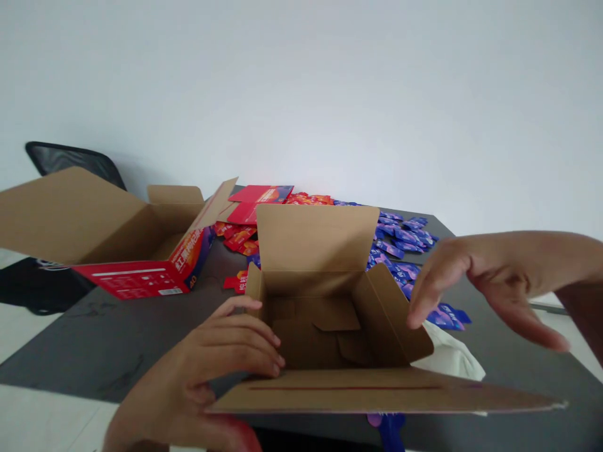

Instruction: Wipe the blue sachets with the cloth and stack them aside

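Dark worktop [155, 333] holds an upward-facing cardboard box [311, 348], bottom flaps inside, long axis left-right; left hand [193, 376] at its edge, grip unclear; right hand [490, 267] spread wide.

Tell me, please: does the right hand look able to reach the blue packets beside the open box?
Probably yes: the right hand appears empty, and many blue packets lie uncovered beyond it, with the open box off to one side.

Bare left hand [226, 358], bare right hand [490, 267], bare right wrist [560, 258]
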### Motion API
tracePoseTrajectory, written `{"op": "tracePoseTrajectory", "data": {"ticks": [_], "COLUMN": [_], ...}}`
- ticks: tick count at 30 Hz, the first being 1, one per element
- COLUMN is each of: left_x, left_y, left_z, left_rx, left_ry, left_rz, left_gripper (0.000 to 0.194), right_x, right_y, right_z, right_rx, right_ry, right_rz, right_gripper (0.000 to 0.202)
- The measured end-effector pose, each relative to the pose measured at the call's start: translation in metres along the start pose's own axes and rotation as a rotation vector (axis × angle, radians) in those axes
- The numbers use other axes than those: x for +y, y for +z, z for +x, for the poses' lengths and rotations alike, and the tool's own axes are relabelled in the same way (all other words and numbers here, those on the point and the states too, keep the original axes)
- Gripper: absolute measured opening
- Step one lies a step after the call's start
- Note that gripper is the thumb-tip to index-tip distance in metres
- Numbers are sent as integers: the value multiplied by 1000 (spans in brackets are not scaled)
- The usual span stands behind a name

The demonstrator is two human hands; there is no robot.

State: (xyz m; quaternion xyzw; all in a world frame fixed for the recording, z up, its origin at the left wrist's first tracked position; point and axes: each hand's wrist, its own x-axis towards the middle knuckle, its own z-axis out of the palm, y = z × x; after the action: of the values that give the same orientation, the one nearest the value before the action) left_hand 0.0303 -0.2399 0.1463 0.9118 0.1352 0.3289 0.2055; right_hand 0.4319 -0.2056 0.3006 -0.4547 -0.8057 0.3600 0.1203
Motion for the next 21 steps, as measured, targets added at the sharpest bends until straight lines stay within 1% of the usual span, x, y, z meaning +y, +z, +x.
{"op": "tracePoseTrajectory", "data": {"ticks": [1, 2, 3, 4, 6, 7, 9, 11, 13, 14, 15, 17, 18, 20, 21], "left_x": [2, 4, 6, 7, 8, 9, 11, 15, 19, 21, 23, 25, 26, 26, 26], "left_y": [1, 3, 4, 6, 11, 13, 19, 24, 27, 28, 28, 27, 26, 27, 28], "left_z": [-4, -8, -11, -13, -15, -15, -15, -15, -15, -16, -16, -15, -14, -12, -11], "left_rx": [-41, -67, -74, -72, -51, -25, 47, 108, 108, 87, 65, 33, 27, 47, 65], "left_ry": [-9, -19, -33, -40, -44, -50, -53, -56, -51, -43, -38, -28, -24, -9, -10], "left_rz": [33, 67, 99, 126, 164, 177, 195, 224, 266, 286, 303, 318, 317, 299, 284], "left_gripper": [47, 42, 35, 29, 30, 31, 27, 24, 21, 20, 19, 19, 20, 21, 22], "right_x": [-3, -5, -4, -2, 4, 7, 9, 5, -3, -6, -5, 5, 16, 42, 56], "right_y": [3, 7, 13, 19, 31, 35, 43, 51, 67, 78, 92, 124, 140, 170, 181], "right_z": [10, 18, 23, 26, 28, 28, 30, 40, 56, 66, 76, 94, 102, 113, 116], "right_rx": [-199, -367, -459, -450, -350, -311, -273, -277, -353, -404, -484, -553, -561, -602, -588], "right_ry": [25, 50, 62, 55, 0, -31, -81, -125, -177, -196, -206, -118, -59, -22, -11], "right_rz": [15, 16, 2, -22, -82, -119, -203, -312, -410, -461, -507, -648, -685, -654, -622], "right_gripper": [55, 52, 47, 41, 29, 25, 23, 26, 33, 35, 35, 25, 21, 33, 40]}}
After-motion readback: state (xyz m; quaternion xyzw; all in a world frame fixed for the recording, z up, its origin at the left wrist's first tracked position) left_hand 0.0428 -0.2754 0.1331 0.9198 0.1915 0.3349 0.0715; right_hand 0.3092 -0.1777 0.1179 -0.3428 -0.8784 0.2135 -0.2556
